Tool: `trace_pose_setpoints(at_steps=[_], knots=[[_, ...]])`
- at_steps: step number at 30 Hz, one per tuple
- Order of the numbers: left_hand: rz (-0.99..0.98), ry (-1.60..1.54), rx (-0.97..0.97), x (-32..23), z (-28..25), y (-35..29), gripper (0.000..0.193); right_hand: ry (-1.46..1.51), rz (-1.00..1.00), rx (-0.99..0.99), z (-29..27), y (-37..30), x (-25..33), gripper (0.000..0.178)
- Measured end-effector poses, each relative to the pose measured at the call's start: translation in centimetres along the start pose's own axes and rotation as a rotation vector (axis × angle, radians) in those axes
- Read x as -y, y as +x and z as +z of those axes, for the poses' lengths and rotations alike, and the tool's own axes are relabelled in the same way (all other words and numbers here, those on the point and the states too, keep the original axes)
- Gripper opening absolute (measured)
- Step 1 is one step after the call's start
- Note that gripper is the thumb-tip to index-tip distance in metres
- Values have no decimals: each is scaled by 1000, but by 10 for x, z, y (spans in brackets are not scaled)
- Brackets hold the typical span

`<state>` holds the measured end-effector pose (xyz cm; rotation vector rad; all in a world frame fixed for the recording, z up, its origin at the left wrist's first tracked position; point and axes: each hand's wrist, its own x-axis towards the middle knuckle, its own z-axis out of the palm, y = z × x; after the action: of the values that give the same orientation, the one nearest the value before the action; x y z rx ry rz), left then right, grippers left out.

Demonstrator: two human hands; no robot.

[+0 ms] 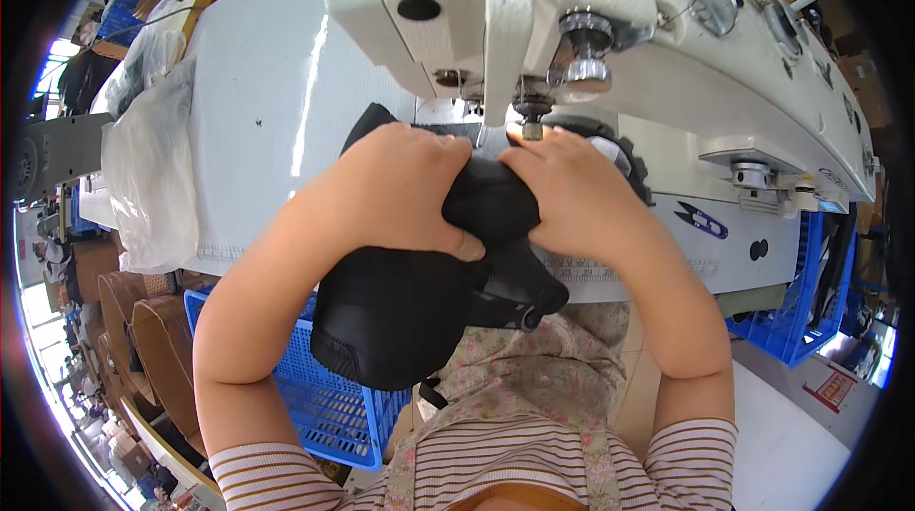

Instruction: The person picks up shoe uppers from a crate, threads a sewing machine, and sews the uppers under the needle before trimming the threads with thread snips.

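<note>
A bulky black padded fabric piece [391,311], perhaps a bag part, lies bunched under the sewing machine's [429,6] head and hangs over the table's front edge. My left hand [405,187] grips its left side, thumb pressed on the near folds. On the right, my right hand [572,187] holds the same piece, its fingertips close to the round metal knob below the machine head. A strap end with a dark buckle-like fitting [527,317] dangles between my forearms. The stitching point is partly hidden by the machine and the fabric.
Purple-handled thread snips [705,220] and small black round pieces [759,250] rest on the table [257,120] at right. Clear plastic bags [152,177] drape over its left end. Blue baskets stand below, one left [329,420], one right [791,330].
</note>
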<state>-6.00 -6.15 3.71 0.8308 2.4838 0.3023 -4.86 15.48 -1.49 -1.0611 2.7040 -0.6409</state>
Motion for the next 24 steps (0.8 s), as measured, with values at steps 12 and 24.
trace_pose_setpoints(at_steps=[12,24], knots=[[-184,-95,-6,-4,-6,7,70,-7,-31,27,-9,16,-17,52],[-170,-123,-37,-1,-3,7,70,-8,-61,-8,-6,17,-19,43]])
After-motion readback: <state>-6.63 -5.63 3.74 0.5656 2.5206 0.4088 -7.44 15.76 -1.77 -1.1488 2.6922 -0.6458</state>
